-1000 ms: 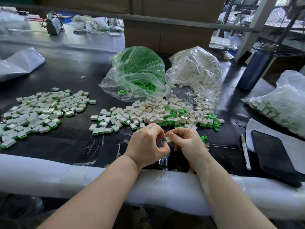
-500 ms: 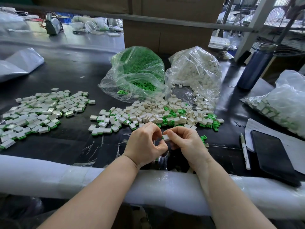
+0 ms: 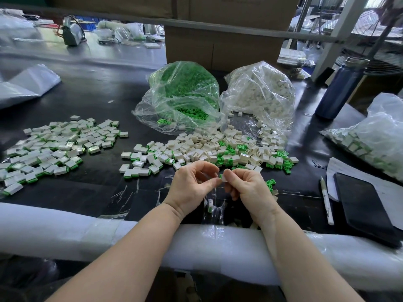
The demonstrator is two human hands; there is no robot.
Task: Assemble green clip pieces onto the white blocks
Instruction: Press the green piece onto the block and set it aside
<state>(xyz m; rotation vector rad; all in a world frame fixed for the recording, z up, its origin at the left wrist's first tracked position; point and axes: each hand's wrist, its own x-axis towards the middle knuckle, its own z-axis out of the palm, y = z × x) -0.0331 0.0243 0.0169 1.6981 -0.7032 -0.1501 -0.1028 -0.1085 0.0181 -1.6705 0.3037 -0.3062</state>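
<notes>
- Your right hand [image 3: 246, 188] pinches a white block [image 3: 224, 177] at frame center, above the counter [image 3: 98, 101]; the block points left toward your left hand [image 3: 192, 184].
- The left grip is loosely curled, thumb tip touching the block's end.
- Compared with half a second ago, the block sits further out of your left fingers.

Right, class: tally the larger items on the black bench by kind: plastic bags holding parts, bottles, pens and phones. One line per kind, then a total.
Plastic bags holding parts: 3 (green clips, white blocks, finished pieces)
Bottles: 1
Pens: 1
Phones: 1
Total: 6
</notes>
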